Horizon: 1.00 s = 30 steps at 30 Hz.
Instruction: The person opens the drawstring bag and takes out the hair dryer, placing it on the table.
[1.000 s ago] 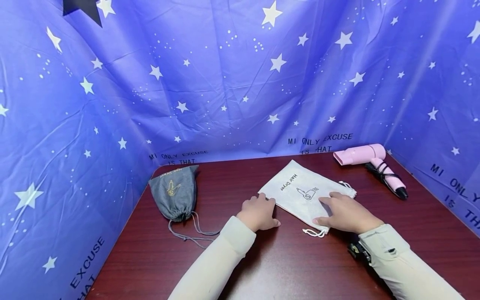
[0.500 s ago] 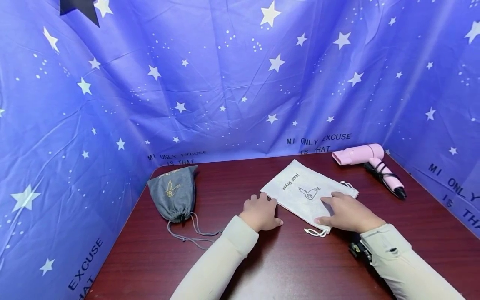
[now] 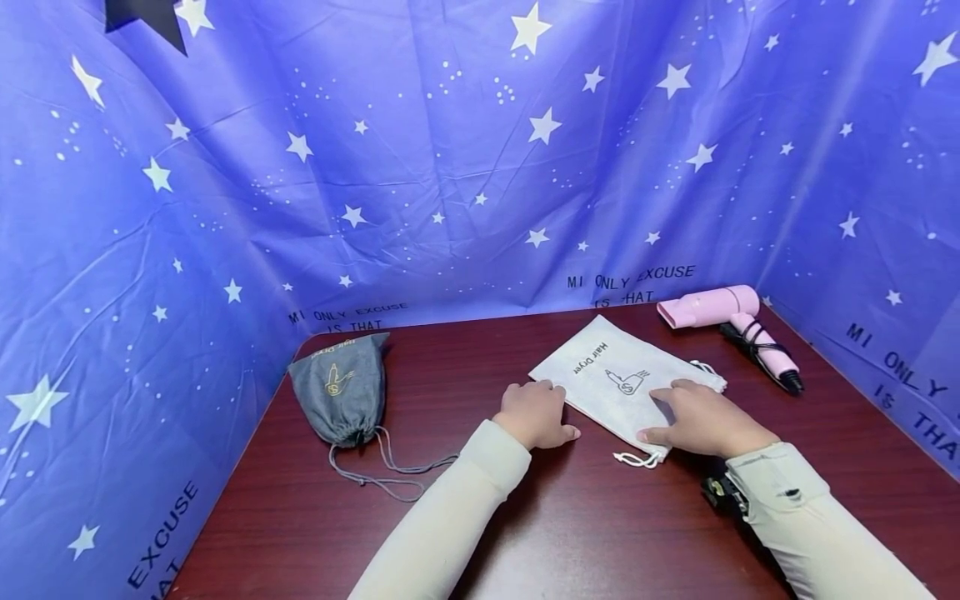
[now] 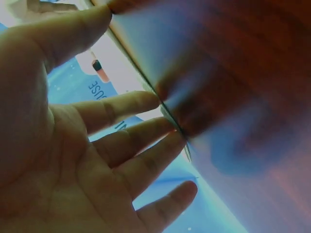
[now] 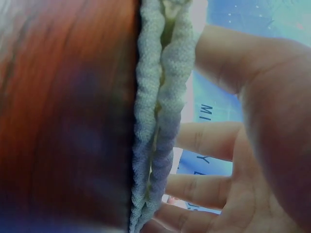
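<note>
A white drawstring bag (image 3: pixel 628 379) printed with "Hair Dryer" and a dryer drawing lies flat on the table. My left hand (image 3: pixel 536 414) is at its near left edge, fingertips right at the fabric; the left wrist view shows these fingers spread and fairly straight, with nothing gripped. Across the bag's mouth end rests my right hand (image 3: pixel 708 418), fingers and thumb extended over the cloth. In the right wrist view, the gathered mouth of the bag (image 5: pixel 170 82) stands slightly parted beside the thumb. White cord loops (image 3: pixel 636 459) stick out at the near corner.
A grey drawstring bag (image 3: pixel 341 392) with long cords lies at the left of the dark red table (image 3: pixel 465 367). At the back right is a pink hair dryer (image 3: pixel 712 307), its black cord wrapped round the handle. Blue star-patterned cloth (image 3: pixel 442 167) hangs behind the table.
The white bag has slid a little to the right, nearer the hair dryer, and both hands have moved along with it. The head view has shifted slightly.
</note>
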Available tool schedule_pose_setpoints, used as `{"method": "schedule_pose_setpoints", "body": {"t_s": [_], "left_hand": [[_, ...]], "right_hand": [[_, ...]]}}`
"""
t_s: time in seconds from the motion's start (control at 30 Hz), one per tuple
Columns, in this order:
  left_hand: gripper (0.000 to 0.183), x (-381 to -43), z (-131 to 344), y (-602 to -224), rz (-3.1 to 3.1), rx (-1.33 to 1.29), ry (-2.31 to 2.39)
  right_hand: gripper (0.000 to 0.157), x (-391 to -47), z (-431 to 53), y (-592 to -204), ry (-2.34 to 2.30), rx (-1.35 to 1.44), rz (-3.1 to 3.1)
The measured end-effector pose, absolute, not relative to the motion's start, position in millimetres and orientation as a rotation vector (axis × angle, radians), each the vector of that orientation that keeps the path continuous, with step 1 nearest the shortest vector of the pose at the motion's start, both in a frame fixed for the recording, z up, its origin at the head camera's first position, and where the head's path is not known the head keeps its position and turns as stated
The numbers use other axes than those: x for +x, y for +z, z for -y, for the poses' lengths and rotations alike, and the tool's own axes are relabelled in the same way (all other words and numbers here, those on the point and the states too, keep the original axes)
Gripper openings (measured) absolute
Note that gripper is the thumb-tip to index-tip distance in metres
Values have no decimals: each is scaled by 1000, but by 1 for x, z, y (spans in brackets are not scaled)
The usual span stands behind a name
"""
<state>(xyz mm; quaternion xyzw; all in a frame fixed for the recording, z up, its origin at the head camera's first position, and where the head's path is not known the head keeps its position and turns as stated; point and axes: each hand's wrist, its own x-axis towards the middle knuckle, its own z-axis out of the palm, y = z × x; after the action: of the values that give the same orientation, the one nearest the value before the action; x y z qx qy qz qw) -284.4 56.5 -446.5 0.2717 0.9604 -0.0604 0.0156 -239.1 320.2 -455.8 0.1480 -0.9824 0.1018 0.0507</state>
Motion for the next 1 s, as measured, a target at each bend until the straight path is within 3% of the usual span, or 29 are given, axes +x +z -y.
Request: {"method": "schedule_pose_setpoints", "body": {"t_s": [1.0], "left_hand": [[81, -302, -78, -435, -2902, 914, -152]], "right_hand": [[79, -240, -344, -454, 351, 373, 3016]]}}
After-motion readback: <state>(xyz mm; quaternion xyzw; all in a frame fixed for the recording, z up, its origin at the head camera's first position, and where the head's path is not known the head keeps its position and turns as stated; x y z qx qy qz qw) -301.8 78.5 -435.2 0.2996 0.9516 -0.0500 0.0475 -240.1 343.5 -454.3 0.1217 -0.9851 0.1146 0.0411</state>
